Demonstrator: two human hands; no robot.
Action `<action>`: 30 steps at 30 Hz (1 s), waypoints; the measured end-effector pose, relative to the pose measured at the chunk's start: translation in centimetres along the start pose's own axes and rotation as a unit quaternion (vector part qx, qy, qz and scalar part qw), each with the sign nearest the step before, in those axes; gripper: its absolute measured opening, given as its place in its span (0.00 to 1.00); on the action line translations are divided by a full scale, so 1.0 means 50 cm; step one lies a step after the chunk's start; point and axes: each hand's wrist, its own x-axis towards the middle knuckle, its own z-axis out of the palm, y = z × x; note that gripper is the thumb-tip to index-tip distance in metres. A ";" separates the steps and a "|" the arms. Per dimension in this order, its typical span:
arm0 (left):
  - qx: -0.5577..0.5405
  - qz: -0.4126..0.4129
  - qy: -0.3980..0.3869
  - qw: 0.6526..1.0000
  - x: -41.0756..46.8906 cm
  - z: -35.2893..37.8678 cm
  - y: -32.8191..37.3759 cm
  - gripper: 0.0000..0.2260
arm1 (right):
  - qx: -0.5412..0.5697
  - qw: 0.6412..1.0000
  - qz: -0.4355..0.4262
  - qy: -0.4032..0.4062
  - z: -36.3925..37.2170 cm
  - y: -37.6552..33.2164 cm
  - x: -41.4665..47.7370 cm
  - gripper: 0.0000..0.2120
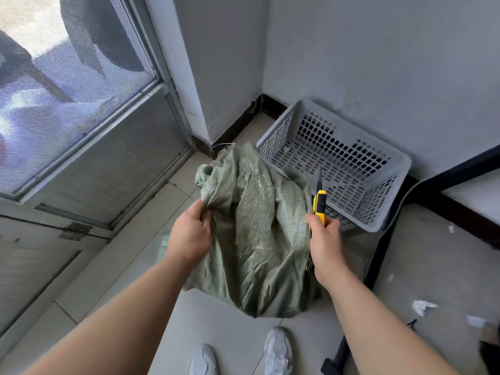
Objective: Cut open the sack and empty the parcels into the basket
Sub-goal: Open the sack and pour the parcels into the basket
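Note:
A green woven sack (254, 234) hangs in front of me above the tiled floor, its upper end leaning against the basket. My left hand (189, 234) grips the sack's left edge. My right hand (324, 244) holds the sack's right edge together with a yellow and black utility knife (319, 203), whose blade points up. The grey perforated plastic basket (378, 163) stands just behind the sack in the corner; the visible part of its inside holds nothing. No parcels are in view.
A glass door (81, 104) with a metal frame is on the left. A white wall corner (227, 63) rises behind the sack. A black-framed table (460, 169) stands at the right. Paper scraps (423, 307) lie on the floor. My shoes (278, 350) show below.

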 end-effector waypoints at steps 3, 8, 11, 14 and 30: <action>0.001 -0.001 0.003 1.000 0.011 0.032 -0.006 0.07 | -0.044 0.999 -0.012 -0.006 -0.011 0.021 0.026 0.08; 0.003 -0.036 0.016 0.999 0.030 0.063 -0.030 0.07 | -0.044 0.999 -0.008 -0.008 -0.047 0.050 0.060 0.12; 0.003 -0.046 0.021 0.999 0.039 0.073 -0.036 0.09 | 0.000 0.999 -0.033 0.038 -0.066 0.049 0.074 0.12; 0.000 -0.047 0.017 0.999 0.049 0.080 -0.024 0.10 | 0.080 0.994 -0.046 0.051 -0.081 0.030 0.083 0.12; 0.016 -0.047 -0.005 0.999 0.061 0.099 0.018 0.09 | 0.072 0.997 0.013 -0.032 -0.086 0.011 0.118 0.06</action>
